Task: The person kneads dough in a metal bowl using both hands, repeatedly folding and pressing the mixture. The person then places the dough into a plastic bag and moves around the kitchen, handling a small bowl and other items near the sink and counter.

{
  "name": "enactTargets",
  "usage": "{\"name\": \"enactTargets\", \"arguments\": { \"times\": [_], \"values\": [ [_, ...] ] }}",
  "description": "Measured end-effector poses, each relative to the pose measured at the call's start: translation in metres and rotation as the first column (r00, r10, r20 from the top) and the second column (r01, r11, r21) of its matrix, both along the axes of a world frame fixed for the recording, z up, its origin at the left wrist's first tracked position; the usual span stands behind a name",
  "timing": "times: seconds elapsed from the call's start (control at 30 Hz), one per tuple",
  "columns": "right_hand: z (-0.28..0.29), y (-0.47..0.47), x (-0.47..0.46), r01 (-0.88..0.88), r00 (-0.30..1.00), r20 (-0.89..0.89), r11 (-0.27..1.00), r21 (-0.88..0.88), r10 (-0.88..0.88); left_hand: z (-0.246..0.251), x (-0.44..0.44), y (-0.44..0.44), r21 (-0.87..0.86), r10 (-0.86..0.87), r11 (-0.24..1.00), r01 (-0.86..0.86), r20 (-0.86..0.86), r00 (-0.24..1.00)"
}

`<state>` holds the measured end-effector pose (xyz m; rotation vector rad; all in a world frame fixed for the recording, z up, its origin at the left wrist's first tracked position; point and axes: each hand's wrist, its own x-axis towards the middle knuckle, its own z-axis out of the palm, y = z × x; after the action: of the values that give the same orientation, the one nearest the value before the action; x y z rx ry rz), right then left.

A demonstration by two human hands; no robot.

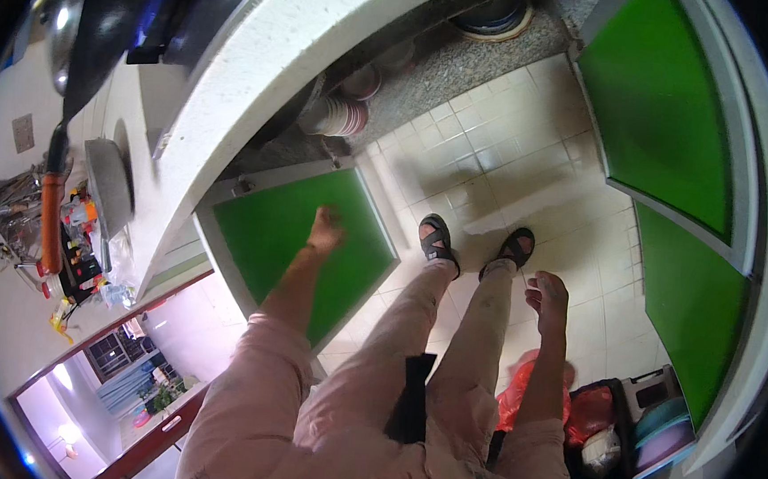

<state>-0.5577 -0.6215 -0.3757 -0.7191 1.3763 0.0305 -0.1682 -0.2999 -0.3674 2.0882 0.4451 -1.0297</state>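
My left hand (pixel 326 231) is blurred in front of an open cabinet door with a green panel (pixel 264 231). Whether it touches the panel I cannot tell, and its grip is unclear. Hanging low above the tiled floor (pixel 596 268), my right hand (pixel 548 298) has loosely curled, slightly parted fingers and nothing visible in them. Beyond the door, under the worktop, a stack of bowls (pixel 336 117) lies tipped on a speckled stone shelf (pixel 428 82). Farther along that shelf sits a dark round vessel (pixel 493 17), partly hidden by the worktop.
The worktop's thick white edge (pixel 256 57) curves overhead. A pan with an orange handle (pixel 52 223) is at upper left. Green cabinet doors (pixel 659 118) line the right. Beside my right forearm are a red plastic bag (pixel 513 399) and a dark crate (pixel 575 413) holding bags.
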Motion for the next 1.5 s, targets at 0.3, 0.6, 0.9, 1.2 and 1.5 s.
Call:
{"name": "enactTargets", "arguments": {
  "times": [0.3,0.6,0.9,1.2,1.5],
  "values": [
    [-0.122,-0.007,-0.039,-0.356,0.934,-0.048,0.904,-0.236,0.355,-0.081,0.146,-0.051,-0.282,0.457,0.842,-0.461,-0.084,0.886],
    [-0.212,0.039,-0.162,-0.645,0.743,-0.337,0.754,-0.128,0.578,-0.139,0.23,-0.058,-0.143,0.668,0.731,-0.667,-0.052,0.743],
    [-0.186,0.075,-0.12,-0.271,0.956,-0.119,0.963,-0.004,0.269,-0.125,0.239,-0.056,-0.302,0.713,0.692,-0.656,0.143,0.686],
    [-0.094,0.056,-0.041,-0.244,0.95,0.098,0.898,-0.366,0.298,-0.015,0.052,-0.093,-0.317,0.035,0.948,0.037,0.218,0.975],
    [0.209,-0.017,0.004,0.064,0.848,0.531,0.993,-0.094,-0.004,0.205,-0.186,-0.225,-0.511,-0.567,0.764,0.394,-0.239,0.788]
  ]
}}
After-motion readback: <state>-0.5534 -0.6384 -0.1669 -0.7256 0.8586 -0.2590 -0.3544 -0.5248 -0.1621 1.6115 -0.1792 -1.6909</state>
